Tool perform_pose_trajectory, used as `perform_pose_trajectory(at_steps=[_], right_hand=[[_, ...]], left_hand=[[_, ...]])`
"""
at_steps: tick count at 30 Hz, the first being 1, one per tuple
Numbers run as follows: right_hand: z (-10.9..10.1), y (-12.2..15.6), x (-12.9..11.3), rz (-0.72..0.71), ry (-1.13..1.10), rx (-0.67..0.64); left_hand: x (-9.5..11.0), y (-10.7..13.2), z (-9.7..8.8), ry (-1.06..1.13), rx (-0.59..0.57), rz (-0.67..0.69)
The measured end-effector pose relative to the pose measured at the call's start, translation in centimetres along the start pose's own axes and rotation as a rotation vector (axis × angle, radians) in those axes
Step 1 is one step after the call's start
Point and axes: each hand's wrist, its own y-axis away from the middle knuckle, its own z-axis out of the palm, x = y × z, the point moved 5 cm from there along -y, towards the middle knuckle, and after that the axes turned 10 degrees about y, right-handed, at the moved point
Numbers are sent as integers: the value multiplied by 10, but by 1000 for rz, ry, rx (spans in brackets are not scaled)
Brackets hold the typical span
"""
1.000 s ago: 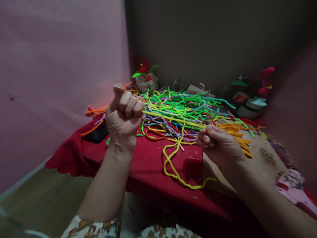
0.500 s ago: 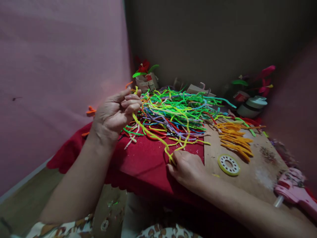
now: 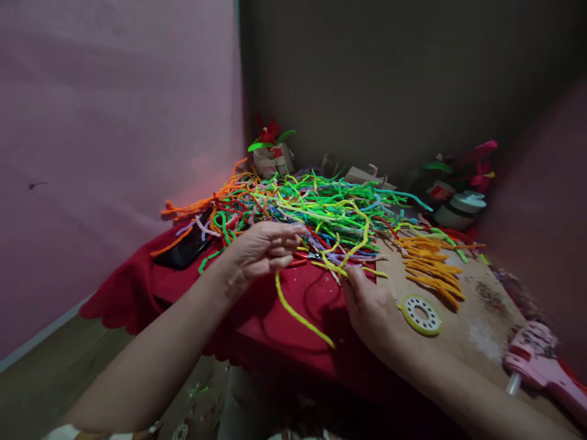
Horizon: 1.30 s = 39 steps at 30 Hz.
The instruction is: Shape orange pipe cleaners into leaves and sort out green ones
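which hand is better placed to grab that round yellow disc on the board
Right, probably: the right hand lies just beside the disc, while the left hand is farther off, pinching a yellow pipe cleaner.

A long, fuzzy yellow pipe cleaner (image 3: 299,316) slants down across the red cloth (image 3: 137,287).

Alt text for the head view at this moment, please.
A left hand pinches a yellow pipe cleaner trailing over a red cloth; the right hand touches the near edge of a tangled many-coloured pile. A ring, orange pieces and a pink glue gun lie to the right.
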Motion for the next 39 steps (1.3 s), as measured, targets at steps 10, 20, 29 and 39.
perform_pose_trajectory(at_steps=[10,20,29,39], right_hand=[[7,0,-13,-122,137,-243],[16,-1,3,29,-76,-298],[1,-7,8,110,-429,-167],[13,-2,16,87,-274,-192]], left_hand=[[-32,-26,33,-360,-153,-144],[26,-21,51,-302,-157,280],[64,-10,36,-121,67,658],[63,6,38,-164,-34,686]])
